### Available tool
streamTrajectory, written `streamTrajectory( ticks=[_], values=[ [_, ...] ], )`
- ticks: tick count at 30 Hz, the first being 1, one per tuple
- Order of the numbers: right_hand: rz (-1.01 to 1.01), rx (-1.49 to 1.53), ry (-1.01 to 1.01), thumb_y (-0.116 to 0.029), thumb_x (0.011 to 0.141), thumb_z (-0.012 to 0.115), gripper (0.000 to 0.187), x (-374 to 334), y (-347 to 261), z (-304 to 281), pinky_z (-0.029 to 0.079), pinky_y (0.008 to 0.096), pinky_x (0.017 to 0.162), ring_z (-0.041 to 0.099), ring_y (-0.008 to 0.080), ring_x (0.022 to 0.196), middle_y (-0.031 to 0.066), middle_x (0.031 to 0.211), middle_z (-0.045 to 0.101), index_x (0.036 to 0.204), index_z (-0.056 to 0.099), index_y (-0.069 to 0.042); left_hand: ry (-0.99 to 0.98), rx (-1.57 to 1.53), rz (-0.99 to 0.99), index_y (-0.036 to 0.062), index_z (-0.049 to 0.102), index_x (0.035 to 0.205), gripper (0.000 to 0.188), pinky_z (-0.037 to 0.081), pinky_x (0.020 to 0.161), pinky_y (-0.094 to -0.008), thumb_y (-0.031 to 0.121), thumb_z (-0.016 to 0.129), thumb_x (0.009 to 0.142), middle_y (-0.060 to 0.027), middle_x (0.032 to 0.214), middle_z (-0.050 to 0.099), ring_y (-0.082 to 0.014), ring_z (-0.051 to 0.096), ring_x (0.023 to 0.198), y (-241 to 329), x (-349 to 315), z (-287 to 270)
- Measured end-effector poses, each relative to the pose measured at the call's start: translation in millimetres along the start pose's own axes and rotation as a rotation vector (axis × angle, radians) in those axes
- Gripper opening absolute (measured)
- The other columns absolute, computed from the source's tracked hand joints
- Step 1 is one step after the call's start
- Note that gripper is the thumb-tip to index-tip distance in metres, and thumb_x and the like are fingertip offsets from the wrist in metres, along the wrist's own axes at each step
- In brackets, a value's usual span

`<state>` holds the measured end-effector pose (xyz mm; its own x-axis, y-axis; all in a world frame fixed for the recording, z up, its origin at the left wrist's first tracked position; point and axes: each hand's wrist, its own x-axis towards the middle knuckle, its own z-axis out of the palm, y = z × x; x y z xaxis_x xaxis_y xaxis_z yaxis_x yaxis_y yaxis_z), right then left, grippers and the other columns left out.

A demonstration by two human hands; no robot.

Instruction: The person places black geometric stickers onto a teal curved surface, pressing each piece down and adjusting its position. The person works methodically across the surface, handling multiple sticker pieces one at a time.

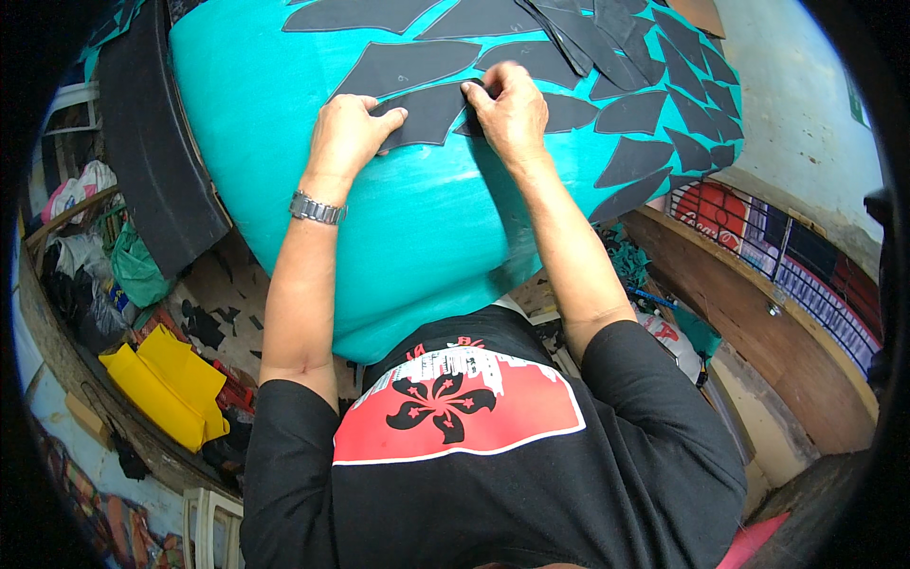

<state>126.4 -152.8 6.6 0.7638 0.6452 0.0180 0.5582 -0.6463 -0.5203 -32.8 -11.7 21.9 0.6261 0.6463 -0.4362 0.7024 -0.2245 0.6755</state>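
A black cut piece (pixel 424 116) of flat sheet material with angular, curved edges lies over the teal sheet (pixel 417 237) in front of me. My left hand (pixel 346 137), with a metal watch (pixel 318 209) on its wrist, pinches the piece at its left end, thumb on top. At its upper right corner, my right hand (pixel 512 109) grips it between thumb and bent fingers. Those right fingertips are slightly blurred. Similar black pieces (pixel 408 68) lie flat just beyond, and a dark edge shows under my right thumb.
Several more black pieces (pixel 630 114) cover the far and right parts of the teal sheet, some heaped in a stack (pixel 578 38). A black sheet (pixel 152 142) hangs at the left. Yellow material (pixel 171 384) and bags (pixel 140 261) lie lower left. A wooden board (pixel 758 332) stands right.
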Motion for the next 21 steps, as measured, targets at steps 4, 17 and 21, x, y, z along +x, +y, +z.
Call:
streamTrajectory(
  ticks=[4, 17, 21],
  values=[
    [-0.144, 0.103, 0.129, -0.017, 0.073, 0.083, 0.072, -6.5, -3.7, -14.8, 0.052, 0.0465, 0.081, 0.061, 0.0392, 0.101, 0.0201, 0.115, 0.057, 0.133, 0.045, -0.005, -0.024, 0.009, 0.0, -0.0048, 0.074, 0.096, 0.044, 0.056, 0.065, -0.0337, 0.037, 0.075, 0.083, -0.0159, 0.067, 0.071, -0.0213, 0.072, 0.06, 0.1, 1.9, 1.9],
    [-0.499, -0.364, -0.312, -0.068, 0.093, 0.045, 0.088, -67.6, 3.2, 4.6, 0.003, 0.0677, 0.115, 0.008, 0.0294, 0.153, 0.011, 0.166, 0.011, 0.159, 0.018, -0.017, 0.072, -0.084, -0.076, 0.0005, 0.073, 0.08, 0.029, 0.052, 0.056, -0.0292, 0.029, 0.08, 0.082, -0.0078, 0.067, 0.07, -0.0107, 0.065, 0.056, -35.7, -29.2, -35.2],
    [-0.524, -0.373, -0.272, -0.071, 0.089, 0.047, 0.096, -71.7, -3.3, 10.3, 0.003, 0.0677, 0.115, 0.006, 0.0354, 0.153, 0.0186, 0.165, 0.01, 0.159, 0.018, -0.012, 0.166, -0.114, -0.042, 0.0023, 0.073, 0.081, 0.027, 0.051, 0.055, -0.0281, 0.029, 0.08, 0.083, -0.0063, 0.067, 0.07, -0.0109, 0.063, 0.054, -46.2, -31.3, -27.8]
  ],
)
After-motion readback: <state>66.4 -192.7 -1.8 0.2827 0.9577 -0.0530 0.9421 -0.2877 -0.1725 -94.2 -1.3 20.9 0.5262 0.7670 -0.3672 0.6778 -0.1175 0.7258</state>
